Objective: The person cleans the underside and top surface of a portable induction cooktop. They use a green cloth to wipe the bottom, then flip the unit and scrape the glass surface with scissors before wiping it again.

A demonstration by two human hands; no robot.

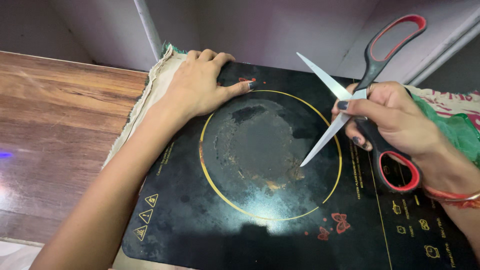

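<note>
Two hands work over a black glass induction cooktop (260, 220), glossy, with a yellow ring around a burnt, crusted patch (260, 150). Nearest, the right hand (400, 120) grips opened scissors (367, 95) by their red-and-black handles, one steel blade tip resting on the crust. A slip could scratch the glass or send the point toward the other hand. Farther off, the left hand (200, 85) lies flat and spread on the cooktop's corner, over a frayed cloth (150, 85) on the wooden table (60, 115).
</note>
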